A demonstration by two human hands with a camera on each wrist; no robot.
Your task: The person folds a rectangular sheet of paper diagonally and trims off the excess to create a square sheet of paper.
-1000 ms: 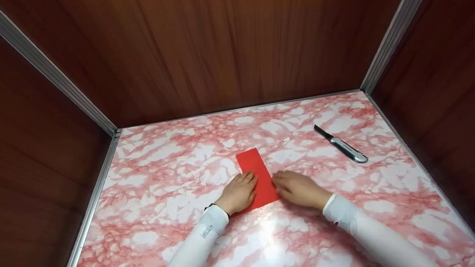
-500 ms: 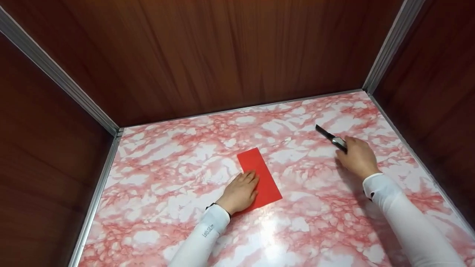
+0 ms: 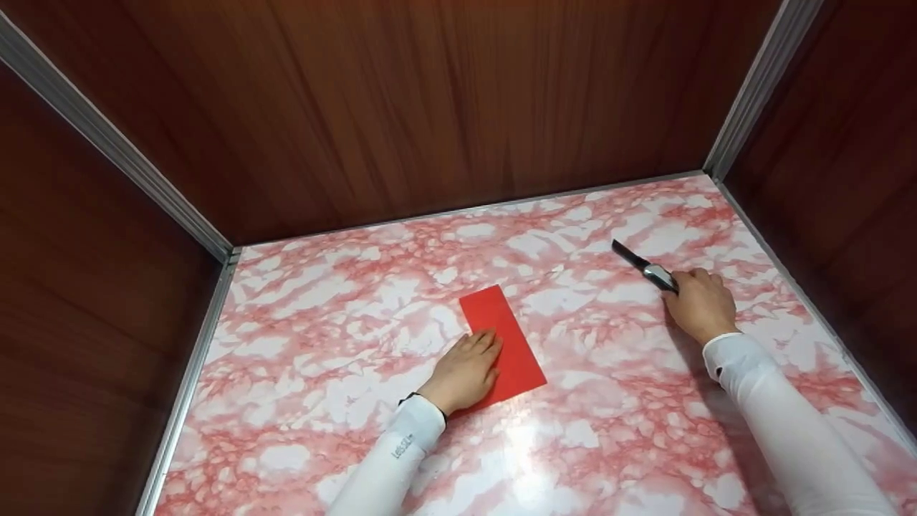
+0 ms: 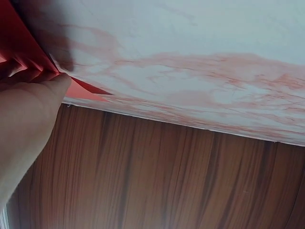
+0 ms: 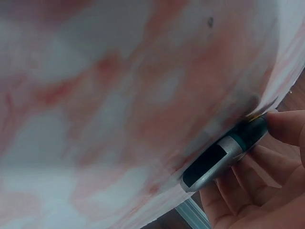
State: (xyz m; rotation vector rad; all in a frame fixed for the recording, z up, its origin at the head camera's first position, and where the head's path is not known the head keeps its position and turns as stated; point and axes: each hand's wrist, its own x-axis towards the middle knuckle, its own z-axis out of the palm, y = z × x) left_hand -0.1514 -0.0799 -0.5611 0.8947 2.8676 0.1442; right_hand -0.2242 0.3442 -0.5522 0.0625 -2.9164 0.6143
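Observation:
A folded red sheet of paper (image 3: pixel 512 351) lies at the middle of the tabletop. My left hand (image 3: pixel 462 369) rests on its left part, fingers straight and pressing down. Seen from the left wrist, the red paper (image 4: pixel 28 43) rises off the surface along one edge beside the fingers. Over at the right, my right hand (image 3: pixel 702 301) grips a utility knife (image 3: pixel 655 274) by its handle, the dark blade end pointing to the back left. In the right wrist view the fingers and thumb hold the silver and black knife (image 5: pixel 224 155) close to the tabletop.
The tabletop (image 3: pixel 322 358) has a pink and white marbled pattern. Dark wood panels (image 3: pixel 430 115) enclose it at the back and both sides. Metal strips (image 3: pixel 752 86) run up the corners.
My right hand has left the paper's right edge, reached over to the utility knife and taken hold of its handle. My left hand stays on the paper.

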